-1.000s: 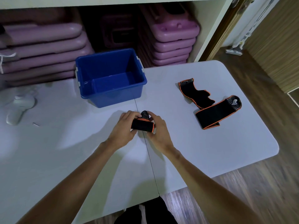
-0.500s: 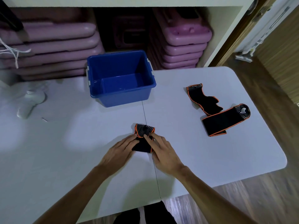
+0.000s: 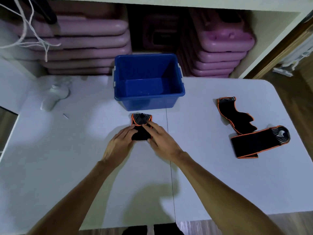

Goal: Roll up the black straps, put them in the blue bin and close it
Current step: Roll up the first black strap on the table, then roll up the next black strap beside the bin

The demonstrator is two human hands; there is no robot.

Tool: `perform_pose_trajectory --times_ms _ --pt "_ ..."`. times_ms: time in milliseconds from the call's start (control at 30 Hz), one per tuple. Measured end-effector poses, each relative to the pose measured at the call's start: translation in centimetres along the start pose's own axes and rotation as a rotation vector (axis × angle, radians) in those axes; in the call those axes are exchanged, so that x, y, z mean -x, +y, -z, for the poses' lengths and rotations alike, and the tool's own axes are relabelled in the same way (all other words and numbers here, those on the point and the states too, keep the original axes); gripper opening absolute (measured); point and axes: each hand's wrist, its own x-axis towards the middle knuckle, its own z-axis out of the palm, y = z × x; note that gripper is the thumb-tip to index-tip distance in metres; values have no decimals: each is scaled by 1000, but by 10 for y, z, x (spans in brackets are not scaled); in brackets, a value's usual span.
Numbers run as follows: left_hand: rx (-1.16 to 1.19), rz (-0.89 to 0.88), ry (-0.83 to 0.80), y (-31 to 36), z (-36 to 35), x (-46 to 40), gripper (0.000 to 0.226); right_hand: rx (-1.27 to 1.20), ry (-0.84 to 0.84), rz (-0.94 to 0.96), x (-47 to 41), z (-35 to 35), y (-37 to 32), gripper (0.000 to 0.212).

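Both hands press flat on a black strap (image 3: 141,128) on the counter (image 3: 203,175): left grip (image 3: 121,141) and right grip (image 3: 160,139) lie open-fingered on it. Beyond them sits the blue bin (image 3: 149,100), open; two more straps (image 3: 245,128) lie right.

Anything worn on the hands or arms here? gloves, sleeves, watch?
Nothing visible. Left hand and right hand are bare: no gloves, rings or tape that the picture shows. Both forearms are uncovered down to the frame edge, with no sleeve cuff, watch or wristband in view.
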Motion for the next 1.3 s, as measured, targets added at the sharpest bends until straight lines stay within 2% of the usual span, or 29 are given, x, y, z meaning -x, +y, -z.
perform_pose_trajectory --times_ms 167,367,600,767,1067,1300 --pt "-30 45 51 -6 7 -6 34 7 -45 17 -26 -1 0 57" --pt "-29 80 65 -7 6 -11 38 33 -58 24 -36 3 1 60" --pt "-117 18 126 8 4 4 44 -86 35 -31 -11 17 -13 62" --pt "-128 -166 129 45 -1 4 35 -115 146 -189 32 35 -13 57" --pt "-59 -405 -79 149 -35 -38 33 -67 401 -619 143 91 36 49" --pt "-33 -530 -253 238 -87 -78 32 -86 521 -906 209 142 102 47"
